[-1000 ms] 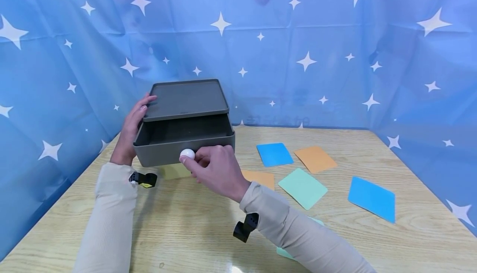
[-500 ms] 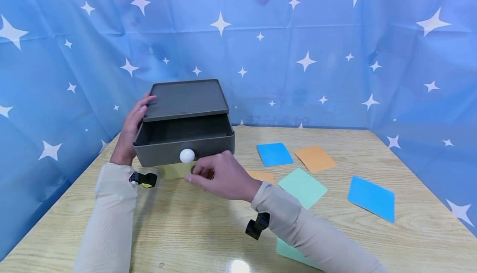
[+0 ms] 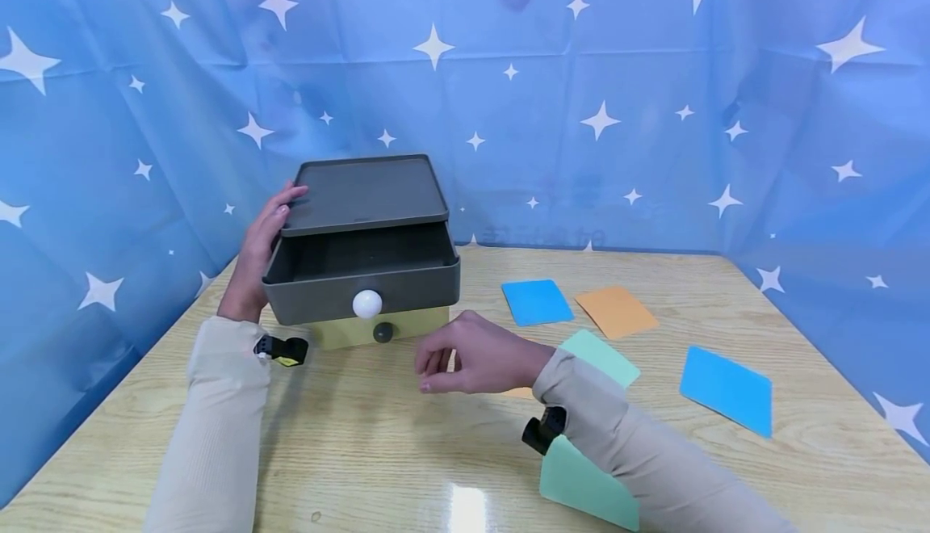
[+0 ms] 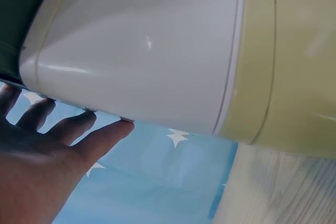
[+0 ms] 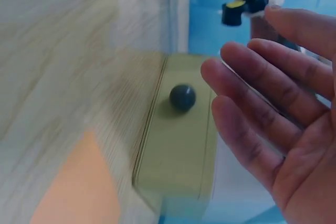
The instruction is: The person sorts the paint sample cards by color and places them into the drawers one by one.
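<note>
A small drawer cabinet [image 3: 363, 190] with a dark grey top stands at the table's back left. Its grey upper drawer [image 3: 407, 281] with a white knob [image 3: 366, 304] is pulled out. Below it sits a yellow-green lower drawer [image 3: 417, 323] with a dark knob [image 3: 383, 332]. My left hand [image 3: 265, 234] rests on the cabinet's left side with straight fingers [image 4: 100, 137] against the pale wall [image 4: 142, 51]. My right hand [image 3: 436, 367] hovers over the table in front of the drawers, relaxed and holding nothing. In the right wrist view its palm [image 5: 273, 108] faces the dark knob [image 5: 182, 97].
Coloured cards lie on the wooden table [image 3: 363, 452] to the right: blue [image 3: 536, 301], orange [image 3: 616, 312], green [image 3: 603, 358], blue [image 3: 726, 389], and green [image 3: 584, 484] by my right forearm. A blue star-patterned cloth [image 3: 654, 113] walls the back and sides.
My right hand has let go of the white knob and drawn back to the right, uncovering the lower drawer's front. The left hand and the open upper drawer have stayed put.
</note>
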A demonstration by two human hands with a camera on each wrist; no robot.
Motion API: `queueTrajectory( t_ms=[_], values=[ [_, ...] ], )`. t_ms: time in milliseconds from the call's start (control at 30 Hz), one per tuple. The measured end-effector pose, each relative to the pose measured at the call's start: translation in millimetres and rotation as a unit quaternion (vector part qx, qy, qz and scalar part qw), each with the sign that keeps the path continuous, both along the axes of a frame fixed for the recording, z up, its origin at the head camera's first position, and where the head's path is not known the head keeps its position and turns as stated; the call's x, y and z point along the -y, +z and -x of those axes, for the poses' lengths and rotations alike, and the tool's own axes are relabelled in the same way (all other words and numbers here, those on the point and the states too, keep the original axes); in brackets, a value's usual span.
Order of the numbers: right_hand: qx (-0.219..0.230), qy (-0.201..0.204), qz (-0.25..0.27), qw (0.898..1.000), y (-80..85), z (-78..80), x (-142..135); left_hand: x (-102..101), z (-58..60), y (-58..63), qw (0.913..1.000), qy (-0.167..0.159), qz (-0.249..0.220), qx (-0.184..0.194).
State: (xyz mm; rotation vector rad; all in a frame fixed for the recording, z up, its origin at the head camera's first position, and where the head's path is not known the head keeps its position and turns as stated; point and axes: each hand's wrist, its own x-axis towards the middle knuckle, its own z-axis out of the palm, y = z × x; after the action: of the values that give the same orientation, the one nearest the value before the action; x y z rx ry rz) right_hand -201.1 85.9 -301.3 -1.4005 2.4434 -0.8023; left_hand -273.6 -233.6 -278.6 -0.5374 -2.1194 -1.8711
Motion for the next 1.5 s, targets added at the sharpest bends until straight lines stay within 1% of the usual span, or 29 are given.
queueTrajectory(
  t_ms=[267, 500, 733, 867, 967, 1233, 1500],
  values=[
    [-0.043, -0.028, -0.048, 0.998, -10.4, 12.5, -26, 0, -1.0, 0.0, 1.0, -0.001, -0.004, 0.002],
    [-0.073, -0.051, -0.09, 0.992, -22.3, 23.7, -46, 0, -0.3, -0.1, 1.0, 0.001, -0.002, 0.004],
    [-0.079, -0.095, -0.135, 0.983, -33.2, 26.9, -56, 1, 1.1, 0.1, 0.9999, 0.004, 0.009, -0.004],
    [-0.092, -0.114, -0.156, 0.977, -37.9, 27.8, -60, 1, 1.0, -0.5, 1.0, 0.002, 0.004, -0.002],
    [-0.094, -0.124, -0.166, 0.974, -40.3, 29.2, -63, 1, 0.5, -0.2, 1.0, -0.001, -0.001, -0.001],
    [-0.085, -0.134, -0.189, 0.969, -39.8, 31.0, -64, 1, 0.8, 1.2, 1.0, -0.003, -0.004, 0.0],
    [-0.08, -0.137, -0.182, 0.97, -41.8, 33.3, -64, 1, 0.1, 0.4, 1.0, 0.002, 0.0, 0.001]
  ],
)
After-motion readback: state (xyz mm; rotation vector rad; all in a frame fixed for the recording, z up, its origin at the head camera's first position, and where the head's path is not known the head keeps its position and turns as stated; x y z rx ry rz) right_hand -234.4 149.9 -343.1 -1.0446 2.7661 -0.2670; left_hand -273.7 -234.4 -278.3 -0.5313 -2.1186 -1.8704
